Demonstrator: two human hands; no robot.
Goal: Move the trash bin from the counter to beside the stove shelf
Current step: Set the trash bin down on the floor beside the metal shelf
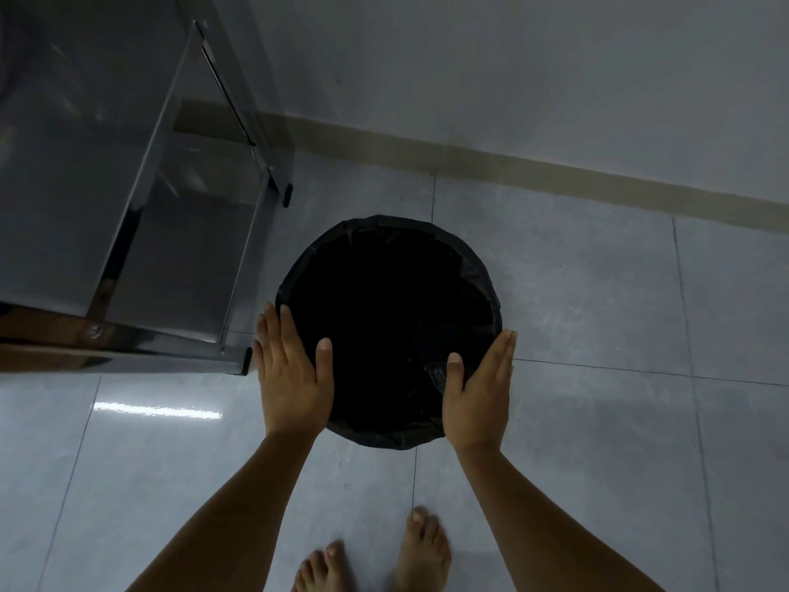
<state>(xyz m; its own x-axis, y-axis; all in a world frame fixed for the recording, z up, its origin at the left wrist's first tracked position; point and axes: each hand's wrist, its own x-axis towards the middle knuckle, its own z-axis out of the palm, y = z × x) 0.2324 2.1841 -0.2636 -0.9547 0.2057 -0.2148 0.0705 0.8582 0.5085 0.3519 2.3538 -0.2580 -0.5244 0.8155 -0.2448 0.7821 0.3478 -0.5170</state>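
Trash bin (388, 292) — on floor (597, 314), just beside stove shelf (128, 207). My left hand (292, 378) and right hand (480, 395) — flat, open against rim. I'd release evenly, avoiding snagging the liner.

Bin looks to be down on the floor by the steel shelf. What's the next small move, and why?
Probably draw both hands away. The trash bin appears to sit on the floor tiles beside the shelf, and the left hand and right hand lie flat-fingered at its rim.
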